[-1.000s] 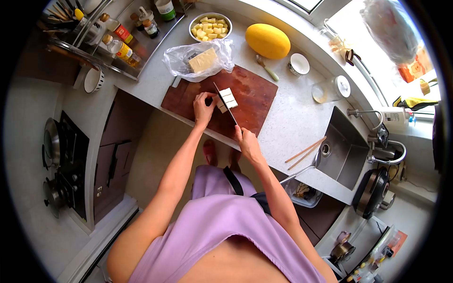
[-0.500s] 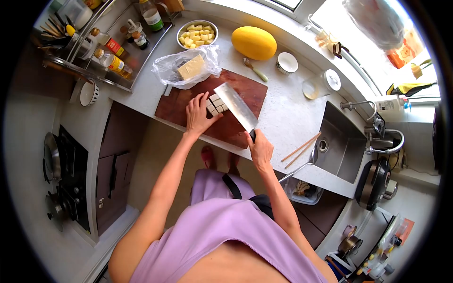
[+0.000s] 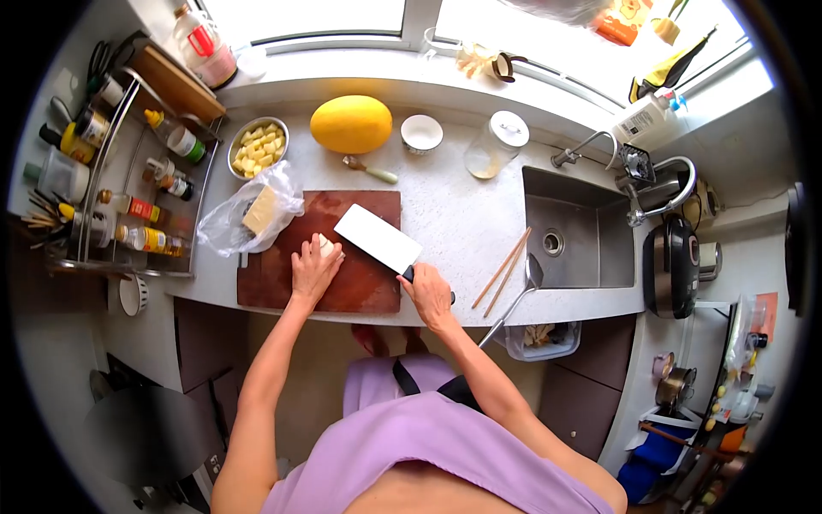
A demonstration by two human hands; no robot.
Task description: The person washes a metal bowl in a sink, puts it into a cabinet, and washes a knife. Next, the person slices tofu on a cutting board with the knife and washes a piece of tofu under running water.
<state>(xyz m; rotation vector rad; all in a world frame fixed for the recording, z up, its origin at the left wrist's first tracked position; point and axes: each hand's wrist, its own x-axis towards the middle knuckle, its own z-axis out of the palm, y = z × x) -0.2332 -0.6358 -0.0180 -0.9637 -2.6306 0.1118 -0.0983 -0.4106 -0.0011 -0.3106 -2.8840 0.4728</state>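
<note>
My left hand [image 3: 313, 272] is curled over pale tofu cubes [image 3: 327, 248] on the reddish-brown cutting board [image 3: 278, 287]; the fingers hide most of them. The black handle of a cleaver [image 3: 378, 240] is in my right hand [image 3: 430, 296]. Its wide blade lies flat-side up over the right part of the board, apart from the tofu, and shines white in the light. At the board's upper left, an uncut tofu block [image 3: 260, 212] rests in an open clear plastic bag [image 3: 224, 224].
Behind the board stand a bowl of pale yellow chunks [image 3: 258, 149], a yellow melon [image 3: 351, 124], a peeler-like tool [image 3: 371, 170], a small bowl [image 3: 421, 134] and a glass jar [image 3: 497, 146]. Chopsticks [image 3: 502, 272] and a ladle [image 3: 533, 272] lie by the sink [image 3: 591, 257].
The view has turned, shifting the counter leftward. My left fingers have closed around the tofu cubes, covering most of them. The cleaver blade has tilted flatter and catches more light.
</note>
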